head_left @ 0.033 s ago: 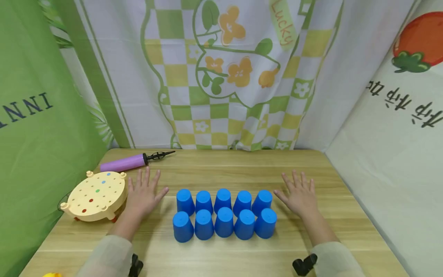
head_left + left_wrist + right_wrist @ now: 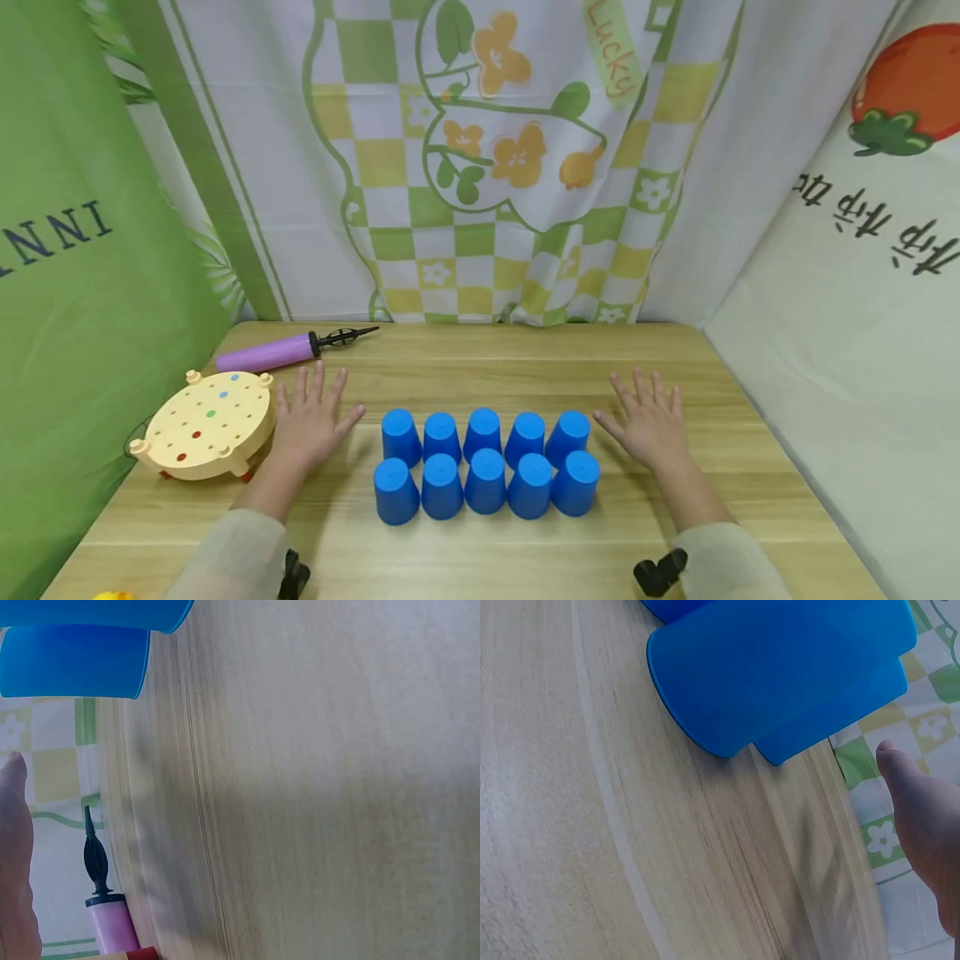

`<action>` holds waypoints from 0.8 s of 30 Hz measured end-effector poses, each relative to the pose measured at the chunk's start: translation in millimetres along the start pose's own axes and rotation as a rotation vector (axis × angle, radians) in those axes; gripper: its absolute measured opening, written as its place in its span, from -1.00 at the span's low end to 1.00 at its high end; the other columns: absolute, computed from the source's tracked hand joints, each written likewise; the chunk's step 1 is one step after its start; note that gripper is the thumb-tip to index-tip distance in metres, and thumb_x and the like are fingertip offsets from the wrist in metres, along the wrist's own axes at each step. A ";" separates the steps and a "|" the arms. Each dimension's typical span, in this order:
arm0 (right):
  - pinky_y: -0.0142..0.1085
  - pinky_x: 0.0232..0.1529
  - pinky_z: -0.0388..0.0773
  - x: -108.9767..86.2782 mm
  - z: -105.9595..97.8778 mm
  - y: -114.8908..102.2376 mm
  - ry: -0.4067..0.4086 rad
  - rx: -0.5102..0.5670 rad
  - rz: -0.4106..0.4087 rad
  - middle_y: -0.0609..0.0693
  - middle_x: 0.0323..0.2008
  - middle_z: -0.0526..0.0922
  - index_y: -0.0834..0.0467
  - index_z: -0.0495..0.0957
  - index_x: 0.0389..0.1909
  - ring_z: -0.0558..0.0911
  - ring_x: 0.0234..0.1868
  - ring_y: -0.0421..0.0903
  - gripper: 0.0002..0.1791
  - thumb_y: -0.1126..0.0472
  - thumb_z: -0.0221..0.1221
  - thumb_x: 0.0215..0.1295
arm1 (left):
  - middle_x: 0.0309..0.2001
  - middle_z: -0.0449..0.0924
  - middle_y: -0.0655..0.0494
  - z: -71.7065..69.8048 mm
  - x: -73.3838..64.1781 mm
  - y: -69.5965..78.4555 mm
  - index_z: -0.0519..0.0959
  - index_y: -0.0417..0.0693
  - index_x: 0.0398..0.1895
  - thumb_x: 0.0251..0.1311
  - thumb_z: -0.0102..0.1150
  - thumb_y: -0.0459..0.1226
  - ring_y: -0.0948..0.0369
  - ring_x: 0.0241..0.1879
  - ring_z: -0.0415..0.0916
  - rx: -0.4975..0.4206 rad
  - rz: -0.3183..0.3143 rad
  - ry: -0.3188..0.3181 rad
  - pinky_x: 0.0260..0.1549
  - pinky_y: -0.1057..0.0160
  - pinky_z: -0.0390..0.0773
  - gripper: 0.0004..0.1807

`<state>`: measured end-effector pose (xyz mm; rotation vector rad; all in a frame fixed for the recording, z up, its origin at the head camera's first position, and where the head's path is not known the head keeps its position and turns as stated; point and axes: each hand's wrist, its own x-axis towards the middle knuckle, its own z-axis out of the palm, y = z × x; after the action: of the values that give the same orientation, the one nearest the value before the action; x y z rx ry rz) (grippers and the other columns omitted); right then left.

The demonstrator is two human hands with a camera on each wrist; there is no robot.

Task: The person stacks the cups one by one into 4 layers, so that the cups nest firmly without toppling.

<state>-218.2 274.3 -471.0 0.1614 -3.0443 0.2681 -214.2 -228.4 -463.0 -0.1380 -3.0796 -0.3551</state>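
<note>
Several blue cups (image 2: 486, 482) stand upside down in two rows across the middle of the table, the front row close against the back one. To their left my left hand (image 2: 309, 427) is spread flat with fingers apart, holding nothing. My right hand (image 2: 651, 427) lies likewise on the other side, its thumb pointing at the end cup (image 2: 568, 437) of the back row. In the left wrist view, part of the left hand (image 2: 13, 862) shows at the left edge. The right wrist view shows the right thumb (image 2: 901, 774) apart from two cups.
A cream round board with short pegs (image 2: 206, 425) sits just left of my left hand. Behind it lies a purple hand pump (image 2: 266, 355) with a black nozzle. A small yellow thing (image 2: 112, 596) peeks in at the bottom left. Curtains (image 2: 510, 275) hang along the table's far edge (image 2: 480, 327).
</note>
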 end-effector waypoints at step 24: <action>0.18 0.26 0.41 -10.9 -18.7 -32.8 -0.189 0.642 -0.044 0.29 0.33 0.40 0.23 0.30 0.38 0.44 0.29 0.30 -0.26 -0.14 0.18 0.34 | 0.53 -0.01 -0.23 1.1 -12.4 24.3 0.04 -0.01 0.55 0.30 0.14 0.09 -0.31 0.47 -0.03 -0.670 0.087 -0.188 0.34 -0.39 0.10 -0.13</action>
<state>-202.5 246.6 -448.0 0.3034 -3.0027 1.2811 -199.6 -205.6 -459.2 -0.3344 -2.9678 -1.4218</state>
